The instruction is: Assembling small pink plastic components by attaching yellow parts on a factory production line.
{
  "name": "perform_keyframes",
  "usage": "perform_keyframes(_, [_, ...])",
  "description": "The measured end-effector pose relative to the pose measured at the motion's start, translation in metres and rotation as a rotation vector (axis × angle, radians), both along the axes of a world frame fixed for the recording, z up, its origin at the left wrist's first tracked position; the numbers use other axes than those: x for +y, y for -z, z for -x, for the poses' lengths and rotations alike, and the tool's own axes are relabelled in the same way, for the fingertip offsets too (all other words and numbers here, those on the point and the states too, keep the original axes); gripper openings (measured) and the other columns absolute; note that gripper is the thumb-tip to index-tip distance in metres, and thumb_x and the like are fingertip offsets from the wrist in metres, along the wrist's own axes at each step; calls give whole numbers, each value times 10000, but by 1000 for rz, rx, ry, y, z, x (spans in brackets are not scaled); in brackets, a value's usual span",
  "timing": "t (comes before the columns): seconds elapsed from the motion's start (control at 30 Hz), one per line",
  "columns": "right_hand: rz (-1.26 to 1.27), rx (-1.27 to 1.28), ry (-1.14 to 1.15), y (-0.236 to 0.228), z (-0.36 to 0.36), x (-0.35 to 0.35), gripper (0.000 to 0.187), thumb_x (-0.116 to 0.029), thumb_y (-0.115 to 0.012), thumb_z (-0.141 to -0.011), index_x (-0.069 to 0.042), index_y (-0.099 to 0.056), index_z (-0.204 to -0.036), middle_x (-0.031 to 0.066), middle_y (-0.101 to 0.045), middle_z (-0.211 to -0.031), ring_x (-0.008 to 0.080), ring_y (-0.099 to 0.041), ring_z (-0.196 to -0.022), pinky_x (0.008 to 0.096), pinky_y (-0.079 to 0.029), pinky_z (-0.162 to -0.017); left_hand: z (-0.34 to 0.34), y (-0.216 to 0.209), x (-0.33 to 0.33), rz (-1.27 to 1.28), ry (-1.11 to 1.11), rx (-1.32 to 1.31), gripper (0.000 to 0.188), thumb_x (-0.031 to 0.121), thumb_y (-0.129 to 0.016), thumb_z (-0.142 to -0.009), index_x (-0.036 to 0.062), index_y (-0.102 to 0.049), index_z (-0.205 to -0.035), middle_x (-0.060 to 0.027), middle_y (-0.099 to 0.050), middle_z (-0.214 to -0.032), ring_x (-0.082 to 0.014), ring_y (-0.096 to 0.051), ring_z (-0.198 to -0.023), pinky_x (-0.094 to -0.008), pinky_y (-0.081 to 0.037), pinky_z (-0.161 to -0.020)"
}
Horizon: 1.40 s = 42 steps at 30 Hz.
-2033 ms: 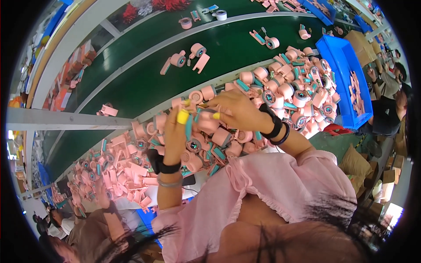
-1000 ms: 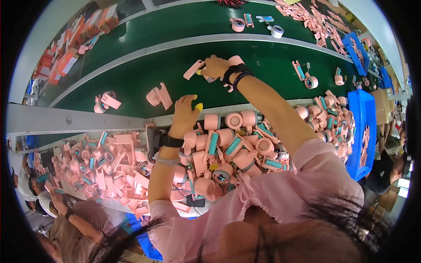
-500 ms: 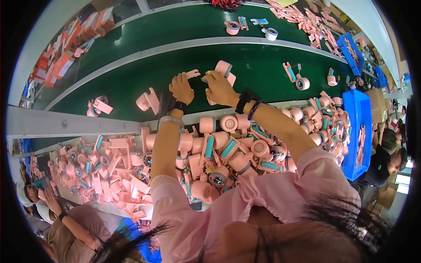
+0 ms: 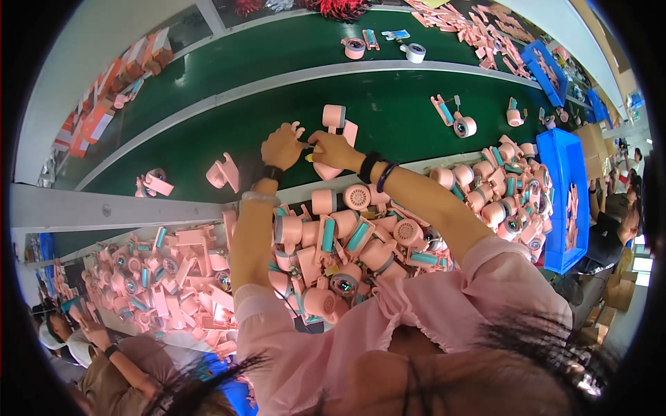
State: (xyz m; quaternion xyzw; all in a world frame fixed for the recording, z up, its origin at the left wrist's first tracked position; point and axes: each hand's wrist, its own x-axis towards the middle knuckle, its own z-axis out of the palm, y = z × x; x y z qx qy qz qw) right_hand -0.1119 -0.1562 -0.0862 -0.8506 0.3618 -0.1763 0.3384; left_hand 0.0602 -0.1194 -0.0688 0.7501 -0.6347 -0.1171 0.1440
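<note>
Above the green conveyor belt (image 4: 395,118) my two hands are close together, fingertips nearly meeting. My left hand (image 4: 282,148) is curled around a pink plastic piece (image 4: 298,130), whose forked end sticks out past the fingers. My right hand (image 4: 334,151) is closed in a pinch beside it; what lies between its fingertips is too small to make out. Yellow shows at its fingertips. Just beyond the right hand lies a pink fan head (image 4: 334,116) with a grey rim, beside a pink handle part (image 4: 350,132). Another rounded pink part (image 4: 325,171) shows below that hand.
Piled fan units with teal batteries (image 4: 357,236) fill the near side. A blue bin (image 4: 560,201) stands right. Half-assembled fans (image 4: 465,125) and a pink housing (image 4: 223,173) lie along the belt. A white rail (image 4: 277,78) crosses behind. A co-worker's arm (image 4: 128,364) is lower left.
My left hand has turned and curled, so less of the forked pink piece shows. My right hand has come down and left toward it. The view has shifted slightly.
</note>
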Motion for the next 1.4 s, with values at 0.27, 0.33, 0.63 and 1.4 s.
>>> perform_keyframes(0.27, [-184,-456,-77,-97,62,46,192,4,-599,-829,-17,-667,-1007,56,-607,-768,122,-557,-666,261,-439,-590,24,-114,93,-233,-101,1059,321,248,-511,-943,26,-542,-1173,-63,-582,-805,-116,-568,-677,-273,-459,-538])
perform_keyframes(0.33, [-31,-473,-97,-123,79,63,214,5,-609,-818,-23,-669,-1021,62,-604,-782,148,-563,-690,273,-440,-601,49,-142,121,-195,-92,1260,339,272,-474,-986,48,-531,-1233,-32,-563,-814,-83,-534,-684,-231,-446,-558])
perform_keyframes(0.63, [261,-512,-27,-185,143,153,245,25,-635,-796,-51,-635,-1028,113,-617,-907,288,-605,-856,350,-490,-737,131,-164,194,-55,-94,1769,328,158,-461,-974,23,-507,-1269,-75,-619,-912,-118,-545,-574,-234,-449,-480])
perform_keyframes(1.4, [319,-701,90,-222,203,231,207,61,-684,-760,-42,-690,-940,96,-580,-905,199,-586,-785,279,-471,-643,213,-213,258,59,203,1415,465,-24,-464,-867,1,-403,-1327,-62,-513,-1193,-86,-522,-924,-199,-467,-682])
